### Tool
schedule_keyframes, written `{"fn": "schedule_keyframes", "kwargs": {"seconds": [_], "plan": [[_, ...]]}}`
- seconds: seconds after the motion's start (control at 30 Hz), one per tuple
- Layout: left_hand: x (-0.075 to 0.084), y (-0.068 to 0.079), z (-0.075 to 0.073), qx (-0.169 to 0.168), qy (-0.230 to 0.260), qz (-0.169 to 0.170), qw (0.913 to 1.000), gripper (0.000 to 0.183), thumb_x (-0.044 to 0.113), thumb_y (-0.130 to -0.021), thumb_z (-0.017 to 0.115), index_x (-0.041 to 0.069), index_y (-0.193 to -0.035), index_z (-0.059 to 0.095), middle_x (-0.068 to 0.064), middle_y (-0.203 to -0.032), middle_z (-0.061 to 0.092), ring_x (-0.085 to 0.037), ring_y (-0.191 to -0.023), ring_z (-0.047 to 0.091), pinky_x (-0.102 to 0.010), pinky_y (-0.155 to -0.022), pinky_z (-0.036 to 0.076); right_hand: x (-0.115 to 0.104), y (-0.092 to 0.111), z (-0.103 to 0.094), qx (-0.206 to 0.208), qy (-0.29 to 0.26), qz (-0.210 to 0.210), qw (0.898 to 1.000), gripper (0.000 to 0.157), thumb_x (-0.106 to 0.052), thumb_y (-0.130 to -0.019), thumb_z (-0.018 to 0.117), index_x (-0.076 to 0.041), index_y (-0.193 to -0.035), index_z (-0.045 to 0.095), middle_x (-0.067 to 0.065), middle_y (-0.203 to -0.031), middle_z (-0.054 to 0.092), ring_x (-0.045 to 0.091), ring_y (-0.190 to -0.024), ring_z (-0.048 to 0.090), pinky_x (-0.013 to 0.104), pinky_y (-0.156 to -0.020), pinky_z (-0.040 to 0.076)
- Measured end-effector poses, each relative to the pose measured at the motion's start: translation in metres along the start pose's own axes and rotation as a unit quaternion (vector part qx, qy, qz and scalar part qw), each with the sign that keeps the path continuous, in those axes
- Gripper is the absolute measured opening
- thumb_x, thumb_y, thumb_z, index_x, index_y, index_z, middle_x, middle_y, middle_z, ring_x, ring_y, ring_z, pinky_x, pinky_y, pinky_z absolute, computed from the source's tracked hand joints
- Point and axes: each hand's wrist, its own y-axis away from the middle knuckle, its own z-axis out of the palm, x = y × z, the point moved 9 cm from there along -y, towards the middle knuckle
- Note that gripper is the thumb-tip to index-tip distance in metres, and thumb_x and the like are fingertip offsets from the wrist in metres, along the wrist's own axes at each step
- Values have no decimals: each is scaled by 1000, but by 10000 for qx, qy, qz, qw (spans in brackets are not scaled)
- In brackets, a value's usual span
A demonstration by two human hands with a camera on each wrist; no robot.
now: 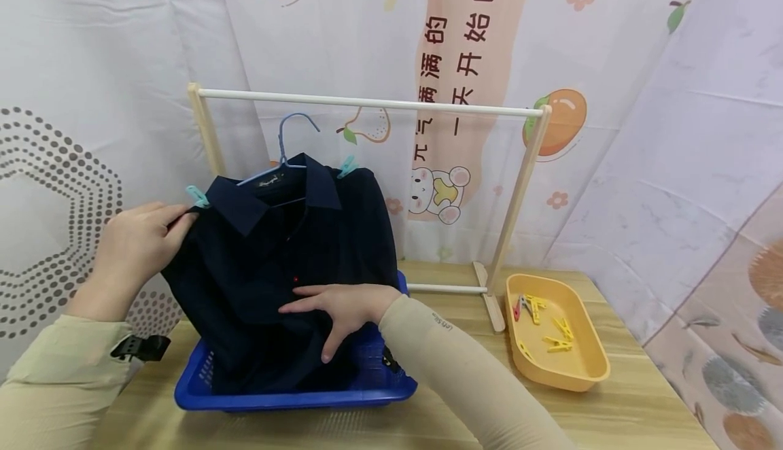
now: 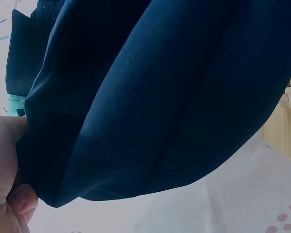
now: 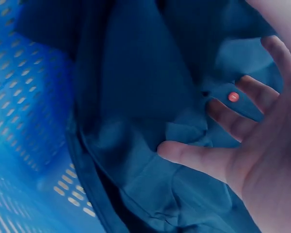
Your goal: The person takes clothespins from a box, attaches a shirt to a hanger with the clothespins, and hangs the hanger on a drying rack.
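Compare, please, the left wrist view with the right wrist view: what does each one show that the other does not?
Only the left wrist view shows the left hand, gripping the dark shirt, a teal clip and a pale dotted cloth.

Only the right wrist view shows the right hand, spread, a small red dot and the perforated blue basket wall.

Both show the dark shirt.
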Motion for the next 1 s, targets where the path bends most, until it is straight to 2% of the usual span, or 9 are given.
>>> {"fn": "schedule_keyframes", "kwargs": {"seconds": [0.23,0.47,0.63,1.0], "plan": [[1,0,1,-65,-9,18,10000,19,4,-90,73,-4,-107,75,-27,-96,72,-44,-84,68,-59,-71,52,6,-6,21,-300,373,329,9983,102,-45,-76,90,-46,-158,30,-15,-168,10,9,-152,11,34,-120,24],[2,1,1,-94,-34,32,9999,18,5,-91,73,-3,-107,75,-25,-95,72,-43,-82,68,-58,-69,53,6,-13,37,-399,553,286,9973,106,-46,-74,92,-43,-160,30,-15,-168,7,7,-151,13,31,-118,26],[2,2,1,-92,-28,39,9999,18,5,-90,73,-2,-106,76,-24,-94,72,-43,-82,68,-58,-69,53,10,-15,48,-524,791,437,9945,108,-47,-71,93,-42,-159,32,-18,-168,4,7,-151,14,31,-116,30],[1,4,5,-245,-9,-36,9997,17,6,-91,73,-1,-106,76,-22,-93,72,-41,-81,68,-57,-68,53,15,-16,60,-813,1114,741,9877,112,-45,-68,95,-47,-158,29,-22,-167,-1,7,-149,17,32,-110,38]]}}
